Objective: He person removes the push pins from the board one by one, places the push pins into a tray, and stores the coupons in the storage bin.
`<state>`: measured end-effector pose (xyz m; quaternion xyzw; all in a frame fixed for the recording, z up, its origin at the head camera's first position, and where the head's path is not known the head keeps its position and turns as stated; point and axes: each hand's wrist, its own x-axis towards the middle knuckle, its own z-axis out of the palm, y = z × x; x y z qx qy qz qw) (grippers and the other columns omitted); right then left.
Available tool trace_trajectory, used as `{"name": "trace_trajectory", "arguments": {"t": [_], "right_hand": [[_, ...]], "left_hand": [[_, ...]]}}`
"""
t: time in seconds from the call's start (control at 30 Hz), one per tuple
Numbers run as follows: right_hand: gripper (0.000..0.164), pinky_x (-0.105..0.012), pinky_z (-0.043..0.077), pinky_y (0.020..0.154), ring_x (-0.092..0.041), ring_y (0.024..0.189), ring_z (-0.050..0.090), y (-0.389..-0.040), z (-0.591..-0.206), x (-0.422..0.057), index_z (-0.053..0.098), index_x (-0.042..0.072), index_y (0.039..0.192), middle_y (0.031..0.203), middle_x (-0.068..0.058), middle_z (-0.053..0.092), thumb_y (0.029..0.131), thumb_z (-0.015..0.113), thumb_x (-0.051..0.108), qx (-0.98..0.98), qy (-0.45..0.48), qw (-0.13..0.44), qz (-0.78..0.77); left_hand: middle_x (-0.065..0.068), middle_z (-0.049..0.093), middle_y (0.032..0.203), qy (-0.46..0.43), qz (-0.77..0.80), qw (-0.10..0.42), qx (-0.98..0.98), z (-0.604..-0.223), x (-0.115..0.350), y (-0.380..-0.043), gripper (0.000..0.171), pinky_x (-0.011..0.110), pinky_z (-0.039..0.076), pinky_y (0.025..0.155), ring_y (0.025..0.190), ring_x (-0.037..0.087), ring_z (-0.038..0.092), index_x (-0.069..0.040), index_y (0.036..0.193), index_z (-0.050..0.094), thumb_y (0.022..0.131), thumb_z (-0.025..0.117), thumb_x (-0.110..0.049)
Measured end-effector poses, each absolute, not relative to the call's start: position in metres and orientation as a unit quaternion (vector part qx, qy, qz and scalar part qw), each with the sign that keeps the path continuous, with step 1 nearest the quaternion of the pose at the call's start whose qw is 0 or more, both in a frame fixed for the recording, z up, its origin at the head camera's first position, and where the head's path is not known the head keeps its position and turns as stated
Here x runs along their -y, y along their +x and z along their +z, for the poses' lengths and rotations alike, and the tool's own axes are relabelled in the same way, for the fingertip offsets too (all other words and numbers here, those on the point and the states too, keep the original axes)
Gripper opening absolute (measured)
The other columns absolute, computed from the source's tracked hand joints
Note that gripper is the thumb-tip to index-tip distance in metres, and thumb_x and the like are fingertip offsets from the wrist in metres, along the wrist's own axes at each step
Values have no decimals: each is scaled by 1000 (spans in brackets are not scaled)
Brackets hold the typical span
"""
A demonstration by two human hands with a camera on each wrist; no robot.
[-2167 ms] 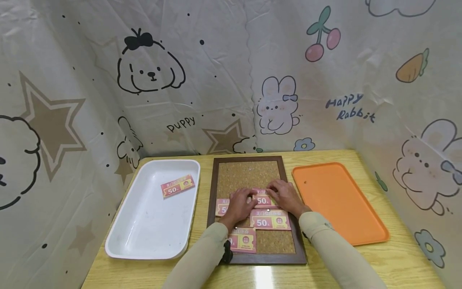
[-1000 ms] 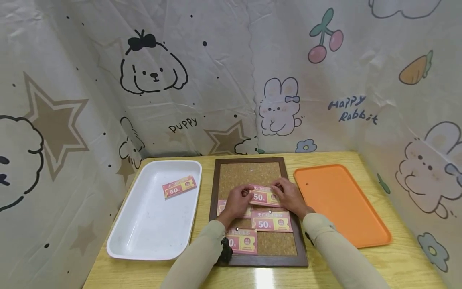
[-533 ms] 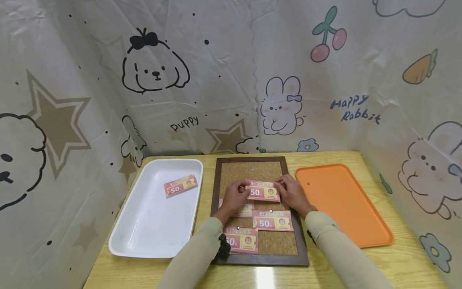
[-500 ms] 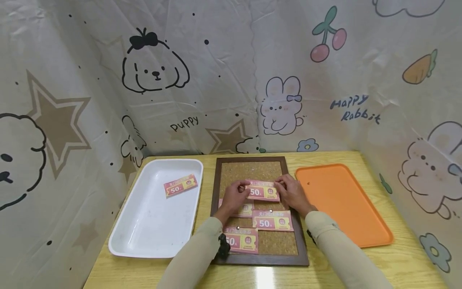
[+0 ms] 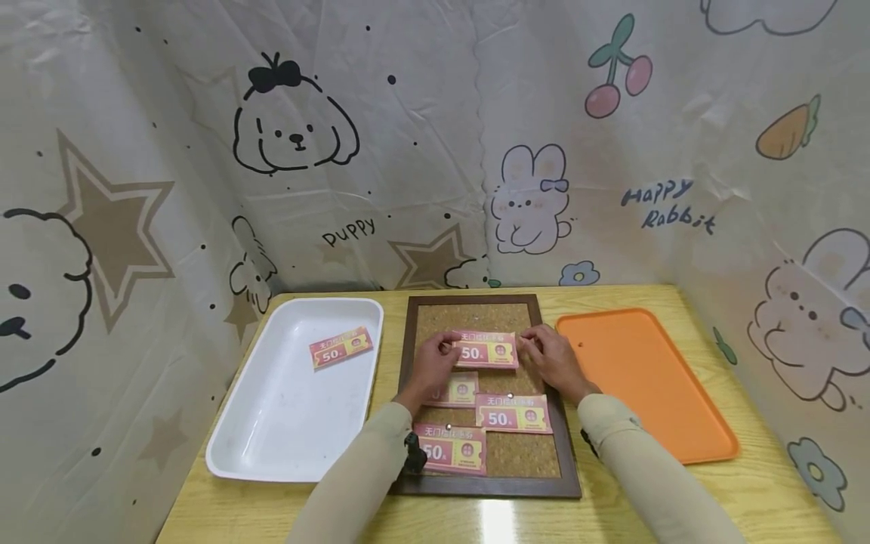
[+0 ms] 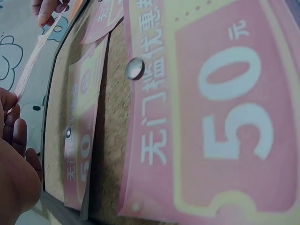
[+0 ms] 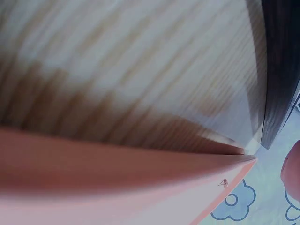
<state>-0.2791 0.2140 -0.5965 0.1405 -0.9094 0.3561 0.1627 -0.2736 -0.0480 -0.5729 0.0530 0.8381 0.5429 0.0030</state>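
Observation:
My left hand [image 5: 435, 366] pinches the left end of a pink-and-yellow coupon [image 5: 485, 351] marked 50, raised over the upper part of a cork board [image 5: 523, 457] with a dark brown frame. At the coupon's upper right corner, my right hand [image 5: 552, 359] holds on with curled fingertips. Seen edge-on in the left wrist view, this coupon [image 6: 35, 58] stretches between both hands. Below it, a middle-left coupon [image 5: 464, 391], a right-hand coupon [image 5: 514, 415] and a lower-left coupon [image 5: 454, 451] lie on the cork. A round metal pin [image 6: 135, 69] sits on the nearest one.
On the left stands a white tray [image 5: 285, 408] with one loose coupon [image 5: 341, 347] in it. An orange tray [image 5: 639, 378] lies right of the board, close to its frame. Printed cloth [image 5: 408, 113] walls in the wooden table [image 5: 537, 521] at the back and sides.
Both hands have moved the coupon up the board and slightly left, lifting it off the row above the right-hand coupon. More of the middle-left coupon shows now.

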Motion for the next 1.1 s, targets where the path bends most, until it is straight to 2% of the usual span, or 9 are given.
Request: {"name": "trace_trajectory", "arguments": {"t": [0.1,0.3,0.6,0.9,1.1], "right_hand": [[17,-34,46,68,-17,75,54,-279,-596,-214,66,9,103,92,-6,63,96,61,24,910,140,165,354],[16,-35,47,70,-17,79,56,-279,-594,-214,66,10,103,95,-5,63,95,62,23,916,124,153,350],[17,-35,46,70,-18,78,56,-279,-590,-218,67,9,102,91,-5,63,95,62,24,916,125,168,342],[21,-37,43,74,-20,81,56,-279,-587,-221,67,9,104,94,-6,63,96,60,27,919,110,149,348],[18,-35,43,72,-19,80,56,-279,-586,-224,67,11,103,94,-5,63,95,61,27,923,101,159,337]], "left_hand": [[6,61,92,49,546,2,-836,-570,52,-275,22,21,45,62,74,10,52,-11,113,67,91,62,-12],[3,62,89,24,536,-7,-844,-562,59,-277,22,22,44,61,74,12,52,-17,113,68,92,62,-16],[7,64,92,30,533,-47,-844,-557,70,-285,24,23,45,62,75,12,53,-12,112,69,89,63,-12],[8,64,94,18,525,-59,-849,-551,82,-287,24,23,45,63,77,14,55,-11,113,68,90,62,-14],[6,61,82,20,531,-84,-843,-550,88,-293,22,23,43,60,71,12,52,-11,110,70,88,63,-12]]}}
